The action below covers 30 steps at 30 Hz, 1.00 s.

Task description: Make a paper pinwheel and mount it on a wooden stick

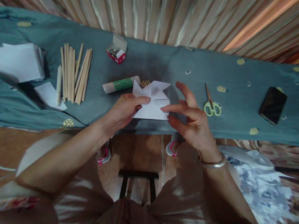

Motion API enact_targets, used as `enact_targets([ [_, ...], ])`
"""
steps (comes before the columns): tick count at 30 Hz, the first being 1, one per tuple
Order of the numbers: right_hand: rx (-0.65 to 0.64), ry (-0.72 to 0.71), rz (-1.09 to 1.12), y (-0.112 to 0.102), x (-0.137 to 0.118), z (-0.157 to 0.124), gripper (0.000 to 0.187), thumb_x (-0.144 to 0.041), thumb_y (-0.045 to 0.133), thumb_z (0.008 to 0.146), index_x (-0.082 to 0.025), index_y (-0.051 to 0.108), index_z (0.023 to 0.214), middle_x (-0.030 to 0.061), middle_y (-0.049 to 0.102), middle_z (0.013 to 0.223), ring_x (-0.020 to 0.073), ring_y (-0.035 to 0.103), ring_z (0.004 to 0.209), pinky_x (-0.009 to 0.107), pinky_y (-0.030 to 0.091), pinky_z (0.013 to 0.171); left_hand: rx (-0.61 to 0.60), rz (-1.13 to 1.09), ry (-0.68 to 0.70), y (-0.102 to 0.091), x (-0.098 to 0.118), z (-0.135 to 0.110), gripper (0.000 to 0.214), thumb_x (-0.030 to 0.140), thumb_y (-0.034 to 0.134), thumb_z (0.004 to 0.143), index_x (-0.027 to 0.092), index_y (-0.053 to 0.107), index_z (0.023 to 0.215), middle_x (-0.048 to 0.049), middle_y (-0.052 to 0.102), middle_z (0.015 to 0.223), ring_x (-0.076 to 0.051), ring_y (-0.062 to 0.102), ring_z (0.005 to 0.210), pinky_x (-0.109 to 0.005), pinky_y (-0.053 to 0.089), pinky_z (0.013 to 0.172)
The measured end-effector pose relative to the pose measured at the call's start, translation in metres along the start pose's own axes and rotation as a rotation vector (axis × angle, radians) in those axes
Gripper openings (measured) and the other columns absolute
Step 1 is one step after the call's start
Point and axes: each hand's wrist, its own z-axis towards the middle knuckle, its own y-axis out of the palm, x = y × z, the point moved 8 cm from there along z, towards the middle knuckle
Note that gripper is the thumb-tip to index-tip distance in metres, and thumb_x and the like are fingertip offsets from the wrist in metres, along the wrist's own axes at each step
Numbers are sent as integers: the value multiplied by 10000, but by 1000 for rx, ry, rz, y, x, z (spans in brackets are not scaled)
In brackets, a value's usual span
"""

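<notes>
A white paper pinwheel [152,111] with folded, pointed corners is held just above the near part of the cloth-covered table. My left hand [124,110] is closed on its left side, the thumb pressing down near the centre folds. At the paper's right edge is my right hand [192,119], fingers spread, with index fingertip and thumb touching near the lower right corner. Behind the paper lies a green and white glue stick [122,84], partly covered by a paper point. Green-handled scissors [212,104] lie right of my right hand.
Thin wooden sticks [72,73], a white pen [59,84] and a paper stack [16,61] lie on the left. An opened red box [116,51] holds small metal pieces. A black phone [272,105] lies right. A bag of white paper pieces [260,187] stands below the table edge.
</notes>
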Motion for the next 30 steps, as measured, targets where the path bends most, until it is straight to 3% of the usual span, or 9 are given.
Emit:
enact_targets([
  [6,-4,-46,-19,2,-2,0,240,-197,748,810,-344,770,998,-88,406,1568,261,358,1474,481,292,1234,-29,30,15,5,-3,-2,135,237,746,586,137,693,660,-13,690,616,-159,649,625,-259,504,633],
  [10,-4,-33,-8,2,-3,0,274,-237,766,807,-356,755,1054,-85,395,1576,255,400,1450,466,374,1190,-42,46,26,4,-7,0,163,252,773,573,134,685,643,-11,687,609,-139,619,575,-253,484,603],
  [16,13,-53,-21,3,-6,2,137,-251,739,838,-331,775,943,-73,423,1561,250,393,1456,441,452,1124,-34,85,45,3,-7,1,133,239,764,595,137,692,644,-7,676,602,-115,593,563,-231,459,579],
  [22,51,-72,-100,7,-4,5,81,-274,686,881,-288,765,885,-7,514,1497,250,398,1453,476,358,1190,55,184,151,2,2,-3,168,244,754,616,169,635,524,23,597,510,-77,479,465,-213,343,458],
  [30,206,-134,-291,10,-4,5,40,-289,714,854,-278,752,851,10,560,1429,300,369,1459,562,331,1195,74,205,277,4,11,-6,120,275,789,623,172,734,651,5,702,643,-110,568,558,-217,430,527],
])
